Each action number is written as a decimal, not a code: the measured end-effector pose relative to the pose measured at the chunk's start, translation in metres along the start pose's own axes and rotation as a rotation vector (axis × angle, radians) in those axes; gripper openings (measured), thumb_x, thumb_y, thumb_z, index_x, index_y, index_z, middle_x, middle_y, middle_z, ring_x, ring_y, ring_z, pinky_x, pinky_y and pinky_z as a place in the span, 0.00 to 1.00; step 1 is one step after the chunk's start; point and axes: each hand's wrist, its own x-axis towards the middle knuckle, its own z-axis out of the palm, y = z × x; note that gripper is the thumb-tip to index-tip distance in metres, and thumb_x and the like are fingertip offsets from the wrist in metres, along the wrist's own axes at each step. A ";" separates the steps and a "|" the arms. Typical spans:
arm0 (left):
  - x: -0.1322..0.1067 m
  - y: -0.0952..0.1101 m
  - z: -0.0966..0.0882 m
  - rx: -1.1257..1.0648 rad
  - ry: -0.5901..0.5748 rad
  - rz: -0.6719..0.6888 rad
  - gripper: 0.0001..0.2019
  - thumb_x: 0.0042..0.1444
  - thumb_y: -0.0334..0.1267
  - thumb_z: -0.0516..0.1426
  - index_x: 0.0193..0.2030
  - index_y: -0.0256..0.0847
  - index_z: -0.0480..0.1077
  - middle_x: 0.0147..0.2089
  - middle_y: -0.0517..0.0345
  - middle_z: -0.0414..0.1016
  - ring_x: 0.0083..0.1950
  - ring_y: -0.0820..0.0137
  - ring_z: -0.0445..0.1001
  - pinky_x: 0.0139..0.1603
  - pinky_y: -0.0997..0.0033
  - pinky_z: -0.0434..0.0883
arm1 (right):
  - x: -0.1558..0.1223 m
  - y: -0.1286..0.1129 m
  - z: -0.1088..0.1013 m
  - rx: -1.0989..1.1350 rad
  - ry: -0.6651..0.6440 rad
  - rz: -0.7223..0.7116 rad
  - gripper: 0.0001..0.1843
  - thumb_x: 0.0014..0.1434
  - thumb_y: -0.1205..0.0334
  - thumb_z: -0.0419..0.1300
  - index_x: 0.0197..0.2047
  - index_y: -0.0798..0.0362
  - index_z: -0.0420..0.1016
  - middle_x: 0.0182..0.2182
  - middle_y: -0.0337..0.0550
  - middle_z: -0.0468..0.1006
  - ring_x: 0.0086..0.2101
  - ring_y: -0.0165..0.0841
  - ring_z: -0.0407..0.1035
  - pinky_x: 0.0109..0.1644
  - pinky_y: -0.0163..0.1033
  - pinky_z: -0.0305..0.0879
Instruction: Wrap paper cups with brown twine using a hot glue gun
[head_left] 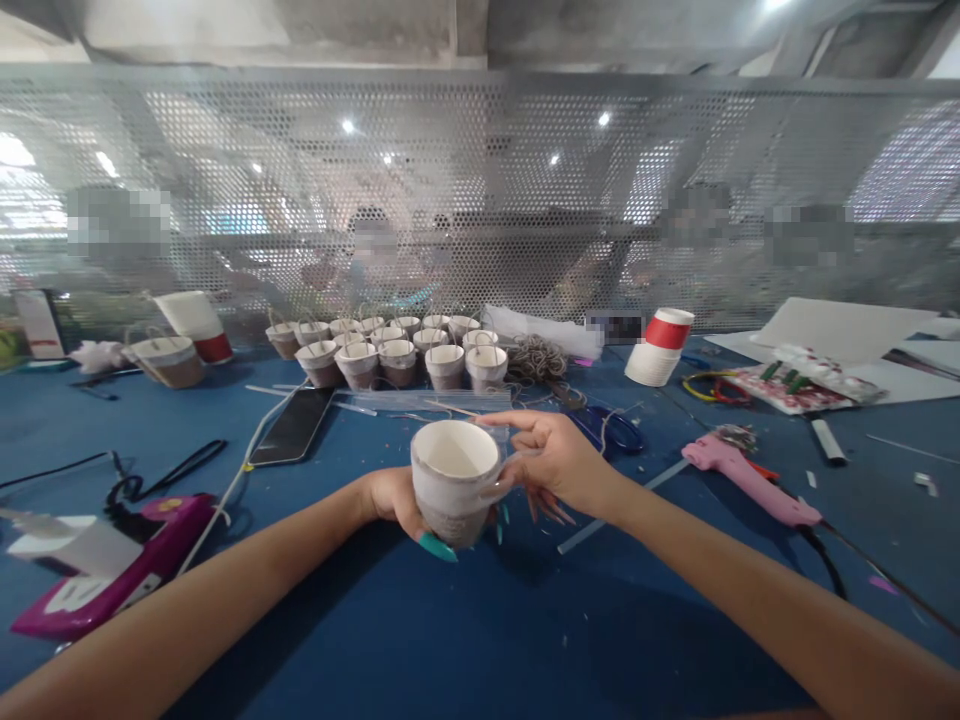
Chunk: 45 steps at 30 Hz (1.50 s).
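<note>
A small white paper cup point(453, 478) wrapped in pale twine is held above the blue table point(480, 640) at the centre. My left hand point(396, 500) grips it from behind and below, fingers curled round its base. My right hand point(553, 462) touches the cup's right rim, its index finger stretched along the top edge and the other fingers curled. The cup's inside looks empty.
Several finished twine-wrapped cups point(390, 352) stand in rows behind. A phone point(294, 424) lies left of centre, a magenta glue gun point(112, 572) at the left, a pink glue gun point(742, 478) at the right, blue scissors point(611, 425), a twine ball point(536, 358), stacked red-and-white cups point(660, 348). A perforated metal screen closes the back.
</note>
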 end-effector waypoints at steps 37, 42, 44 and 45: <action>0.005 0.045 0.018 1.119 0.652 0.192 0.29 0.46 0.47 0.66 0.53 0.40 0.64 0.47 0.49 0.66 0.45 0.63 0.71 0.45 0.61 0.71 | 0.000 0.004 -0.001 -0.990 0.130 -0.423 0.10 0.57 0.59 0.65 0.39 0.56 0.76 0.30 0.45 0.82 0.30 0.34 0.75 0.32 0.35 0.64; 0.003 0.047 0.013 1.107 0.639 0.158 0.27 0.45 0.46 0.66 0.51 0.42 0.66 0.43 0.54 0.65 0.41 0.66 0.69 0.41 0.64 0.70 | -0.002 0.006 -0.009 -1.107 0.154 -0.581 0.17 0.62 0.50 0.59 0.31 0.56 0.69 0.22 0.42 0.75 0.22 0.30 0.68 0.25 0.35 0.56; 0.002 0.047 0.012 1.115 0.621 0.143 0.27 0.47 0.45 0.66 0.53 0.43 0.65 0.44 0.54 0.64 0.43 0.65 0.69 0.43 0.63 0.69 | -0.003 0.004 -0.010 -1.140 0.129 -0.633 0.20 0.66 0.49 0.52 0.28 0.54 0.66 0.20 0.40 0.71 0.20 0.27 0.64 0.25 0.34 0.54; 0.002 0.047 0.011 1.120 0.607 0.137 0.26 0.48 0.44 0.65 0.54 0.44 0.65 0.45 0.54 0.63 0.45 0.64 0.68 0.45 0.62 0.69 | -0.003 0.002 -0.010 -1.153 0.104 -0.664 0.21 0.67 0.50 0.49 0.27 0.54 0.64 0.20 0.40 0.70 0.20 0.27 0.62 0.25 0.34 0.54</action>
